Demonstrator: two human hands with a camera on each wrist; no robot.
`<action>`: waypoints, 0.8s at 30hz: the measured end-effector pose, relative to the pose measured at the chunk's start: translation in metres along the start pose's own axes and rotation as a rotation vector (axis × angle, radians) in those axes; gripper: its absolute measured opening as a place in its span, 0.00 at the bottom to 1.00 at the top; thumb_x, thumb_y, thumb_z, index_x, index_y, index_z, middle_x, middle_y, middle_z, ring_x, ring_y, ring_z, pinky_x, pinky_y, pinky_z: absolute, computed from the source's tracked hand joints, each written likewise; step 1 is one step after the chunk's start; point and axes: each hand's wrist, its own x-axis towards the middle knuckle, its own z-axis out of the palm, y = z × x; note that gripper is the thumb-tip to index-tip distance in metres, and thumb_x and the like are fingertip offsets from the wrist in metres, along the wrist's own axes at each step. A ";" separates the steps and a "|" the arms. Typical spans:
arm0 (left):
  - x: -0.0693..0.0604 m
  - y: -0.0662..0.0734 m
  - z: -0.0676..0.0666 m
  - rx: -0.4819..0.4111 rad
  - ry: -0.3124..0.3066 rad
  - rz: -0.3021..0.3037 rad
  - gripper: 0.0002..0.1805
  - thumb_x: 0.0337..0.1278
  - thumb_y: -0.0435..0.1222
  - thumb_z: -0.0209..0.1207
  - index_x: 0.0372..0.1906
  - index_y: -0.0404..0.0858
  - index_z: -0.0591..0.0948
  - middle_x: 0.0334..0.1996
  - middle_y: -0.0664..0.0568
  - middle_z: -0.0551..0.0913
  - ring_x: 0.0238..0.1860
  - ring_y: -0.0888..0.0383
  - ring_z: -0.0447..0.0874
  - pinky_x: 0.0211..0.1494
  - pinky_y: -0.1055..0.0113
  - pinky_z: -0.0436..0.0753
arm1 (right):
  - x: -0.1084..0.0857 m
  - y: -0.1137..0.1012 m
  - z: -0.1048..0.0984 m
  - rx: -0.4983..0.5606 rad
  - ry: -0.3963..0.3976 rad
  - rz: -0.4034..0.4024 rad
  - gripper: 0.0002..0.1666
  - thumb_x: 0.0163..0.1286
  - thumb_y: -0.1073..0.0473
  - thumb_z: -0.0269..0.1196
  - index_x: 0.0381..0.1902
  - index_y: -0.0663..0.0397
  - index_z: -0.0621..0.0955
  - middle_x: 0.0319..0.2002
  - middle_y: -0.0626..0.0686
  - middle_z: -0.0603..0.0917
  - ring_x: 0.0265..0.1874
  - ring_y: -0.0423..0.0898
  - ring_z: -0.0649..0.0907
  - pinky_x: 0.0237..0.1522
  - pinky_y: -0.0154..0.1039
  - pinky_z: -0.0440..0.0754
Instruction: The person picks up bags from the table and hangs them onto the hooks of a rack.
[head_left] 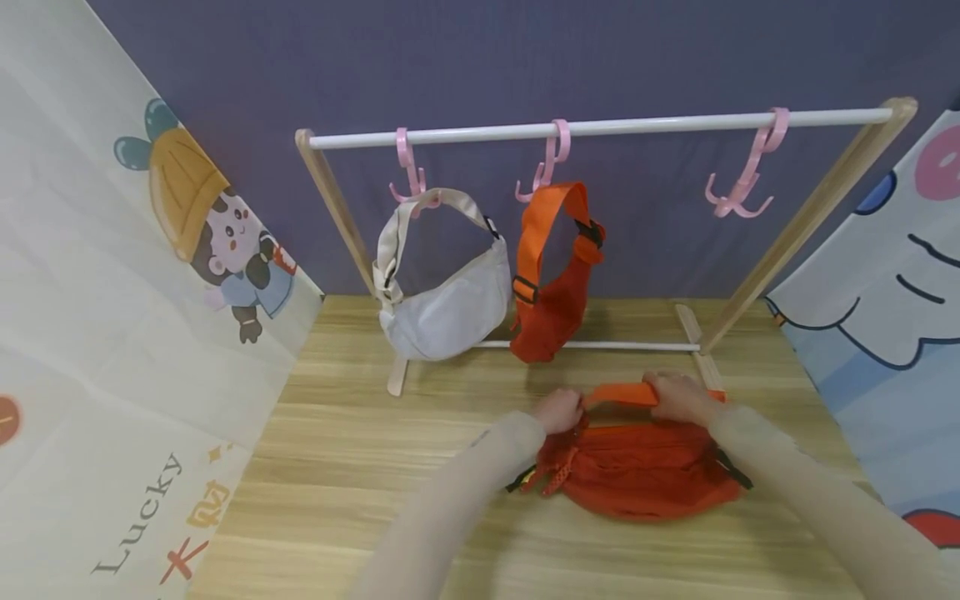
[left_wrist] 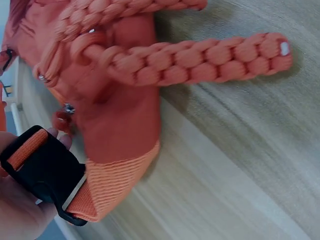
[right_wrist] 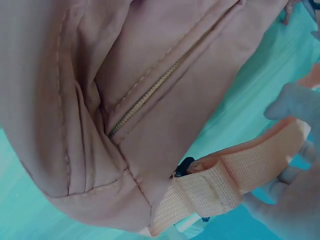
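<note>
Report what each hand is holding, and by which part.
The red, crescent-shaped fabric bag: left hand grips its black plastic buckle, right hand its flat orange webbing strap.

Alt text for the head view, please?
A person's left hand and right hand grip the orange strap of a red bag on a wood-grain surface. Behind, a white bag and a second red bag hang from pink hooks on a rack; a third hook at right is bare.
</note>
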 end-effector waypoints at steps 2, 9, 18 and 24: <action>-0.002 0.000 -0.004 -0.011 0.014 0.019 0.07 0.58 0.35 0.51 0.38 0.41 0.78 0.32 0.53 0.81 0.35 0.60 0.79 0.35 0.72 0.74 | -0.002 -0.002 -0.002 0.016 0.051 -0.005 0.27 0.40 0.64 0.68 0.40 0.68 0.74 0.34 0.62 0.79 0.32 0.59 0.78 0.30 0.51 0.75; -0.008 0.003 -0.015 -0.122 0.044 0.021 0.16 0.58 0.35 0.51 0.52 0.39 0.74 0.39 0.53 0.81 0.41 0.61 0.78 0.42 0.74 0.74 | -0.010 -0.008 -0.011 0.053 0.134 0.004 0.25 0.46 0.63 0.65 0.42 0.72 0.74 0.36 0.66 0.78 0.36 0.63 0.77 0.38 0.54 0.73; -0.014 0.008 -0.029 -0.313 0.083 0.095 0.17 0.58 0.31 0.49 0.53 0.37 0.72 0.31 0.52 0.80 0.29 0.64 0.76 0.34 0.77 0.71 | -0.021 -0.009 -0.027 0.100 0.174 0.039 0.20 0.54 0.65 0.57 0.44 0.74 0.72 0.40 0.70 0.76 0.40 0.64 0.76 0.43 0.55 0.71; -0.018 0.014 -0.039 -0.351 0.112 0.143 0.18 0.59 0.31 0.50 0.54 0.37 0.71 0.43 0.48 0.80 0.44 0.60 0.77 0.43 0.77 0.72 | -0.024 -0.008 -0.035 0.105 0.206 0.022 0.17 0.52 0.69 0.58 0.40 0.74 0.74 0.39 0.70 0.77 0.39 0.64 0.76 0.41 0.56 0.71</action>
